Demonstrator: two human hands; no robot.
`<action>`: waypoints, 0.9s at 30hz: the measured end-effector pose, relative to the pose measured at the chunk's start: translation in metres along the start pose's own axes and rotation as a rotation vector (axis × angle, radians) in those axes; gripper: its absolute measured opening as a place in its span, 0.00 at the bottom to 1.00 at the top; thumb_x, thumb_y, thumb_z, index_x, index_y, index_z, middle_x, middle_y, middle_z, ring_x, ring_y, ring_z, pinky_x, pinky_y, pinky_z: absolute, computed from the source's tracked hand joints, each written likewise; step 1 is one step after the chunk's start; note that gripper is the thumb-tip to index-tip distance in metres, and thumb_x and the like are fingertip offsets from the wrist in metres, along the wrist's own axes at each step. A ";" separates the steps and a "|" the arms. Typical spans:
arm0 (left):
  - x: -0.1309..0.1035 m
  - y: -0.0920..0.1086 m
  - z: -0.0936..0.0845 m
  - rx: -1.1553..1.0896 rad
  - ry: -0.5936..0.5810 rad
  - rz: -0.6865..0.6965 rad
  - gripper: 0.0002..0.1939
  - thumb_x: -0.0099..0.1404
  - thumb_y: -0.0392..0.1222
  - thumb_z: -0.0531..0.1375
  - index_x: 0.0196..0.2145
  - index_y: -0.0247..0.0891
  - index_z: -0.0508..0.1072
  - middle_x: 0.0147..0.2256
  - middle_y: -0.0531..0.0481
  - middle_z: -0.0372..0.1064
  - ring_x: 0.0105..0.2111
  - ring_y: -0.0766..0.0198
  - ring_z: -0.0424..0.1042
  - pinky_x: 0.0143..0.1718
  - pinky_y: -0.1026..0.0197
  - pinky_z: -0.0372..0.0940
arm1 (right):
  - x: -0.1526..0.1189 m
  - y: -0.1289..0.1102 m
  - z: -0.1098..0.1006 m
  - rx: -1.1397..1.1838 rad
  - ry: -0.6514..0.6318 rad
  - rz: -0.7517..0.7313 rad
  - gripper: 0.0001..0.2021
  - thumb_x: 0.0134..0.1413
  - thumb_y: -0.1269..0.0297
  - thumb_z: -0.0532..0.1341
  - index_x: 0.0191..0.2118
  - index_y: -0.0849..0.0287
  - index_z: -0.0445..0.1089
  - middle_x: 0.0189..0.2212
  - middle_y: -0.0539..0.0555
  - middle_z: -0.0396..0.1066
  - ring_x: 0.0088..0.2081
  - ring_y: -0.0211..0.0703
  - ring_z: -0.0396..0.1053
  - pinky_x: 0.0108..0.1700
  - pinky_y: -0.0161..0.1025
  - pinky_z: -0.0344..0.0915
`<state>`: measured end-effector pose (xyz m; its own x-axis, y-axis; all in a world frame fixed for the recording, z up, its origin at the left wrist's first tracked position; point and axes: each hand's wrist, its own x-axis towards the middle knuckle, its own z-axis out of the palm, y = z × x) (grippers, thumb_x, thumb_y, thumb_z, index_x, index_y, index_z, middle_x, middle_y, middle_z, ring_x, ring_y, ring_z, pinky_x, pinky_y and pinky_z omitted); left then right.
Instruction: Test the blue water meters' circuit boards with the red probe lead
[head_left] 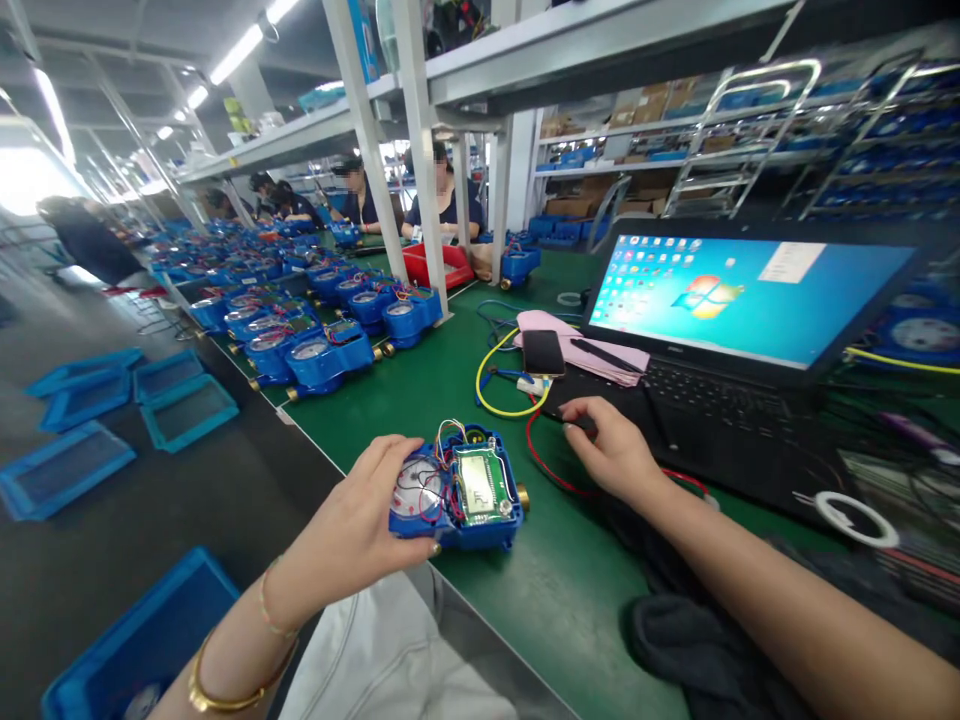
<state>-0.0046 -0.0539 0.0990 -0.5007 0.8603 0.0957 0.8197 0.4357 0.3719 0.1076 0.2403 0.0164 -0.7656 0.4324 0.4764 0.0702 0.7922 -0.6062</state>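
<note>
My left hand [371, 515] is wrapped round the left end of a blue water meter [482, 538] at the table's front edge. The meter's top is uncovered, showing a round dial, thin coloured wires and a green circuit board with a small lit display. A brass fitting sticks out on its right. To the right of the meter, my right hand [611, 445] is closed with thumb and forefinger together around a thin dark stick-like thing [556, 416], partly hidden by the fingers. A red wire [546, 462] runs below that hand.
A laptop [720, 400] stands at the right, with a phone [543, 353], pink cloth [615, 360] and yellow cable [480, 385] beside it. Rows of blue meters [330, 358] fill the table's left. Dark cloth [660, 630] lies at front right. Blue trays [187, 415] are on the floor; people sit beyond.
</note>
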 end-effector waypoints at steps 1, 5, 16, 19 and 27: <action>-0.001 0.000 0.000 -0.012 -0.006 0.004 0.39 0.54 0.46 0.63 0.59 0.39 0.51 0.57 0.41 0.51 0.55 0.52 0.58 0.56 0.50 0.60 | 0.000 -0.002 -0.006 -0.007 -0.020 -0.001 0.06 0.51 0.63 0.52 0.35 0.56 0.63 0.37 0.57 0.70 0.39 0.48 0.70 0.36 0.42 0.67; -0.003 -0.002 -0.005 -0.113 0.008 0.008 0.35 0.58 0.49 0.59 0.60 0.41 0.52 0.58 0.41 0.53 0.56 0.51 0.59 0.56 0.49 0.60 | -0.011 -0.006 -0.038 -0.048 -0.079 0.009 0.07 0.50 0.62 0.54 0.35 0.56 0.65 0.35 0.55 0.71 0.35 0.46 0.70 0.33 0.39 0.66; 0.010 0.001 -0.010 -0.285 0.199 -0.100 0.13 0.62 0.50 0.53 0.37 0.41 0.70 0.47 0.47 0.70 0.45 0.56 0.70 0.45 0.54 0.67 | -0.036 0.015 -0.089 -0.258 -0.012 0.155 0.11 0.46 0.55 0.54 0.33 0.55 0.68 0.28 0.56 0.72 0.26 0.46 0.69 0.28 0.41 0.64; 0.019 0.006 -0.012 -0.327 0.184 -0.141 0.16 0.62 0.51 0.52 0.40 0.41 0.71 0.42 0.48 0.72 0.41 0.57 0.71 0.43 0.55 0.67 | -0.040 0.023 -0.087 -0.256 0.044 0.228 0.12 0.47 0.55 0.53 0.34 0.55 0.68 0.27 0.55 0.72 0.25 0.45 0.68 0.28 0.41 0.63; 0.053 0.020 -0.014 -0.288 0.250 -0.140 0.12 0.57 0.50 0.56 0.27 0.39 0.71 0.31 0.50 0.71 0.35 0.58 0.70 0.41 0.55 0.63 | -0.057 0.028 -0.057 -0.156 0.100 0.217 0.10 0.51 0.57 0.53 0.32 0.56 0.66 0.24 0.52 0.71 0.23 0.43 0.68 0.25 0.38 0.63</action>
<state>-0.0181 -0.0035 0.1243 -0.6833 0.6916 0.2340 0.6452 0.4219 0.6370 0.1901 0.2621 0.0086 -0.6553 0.6334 0.4116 0.3287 0.7297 -0.5995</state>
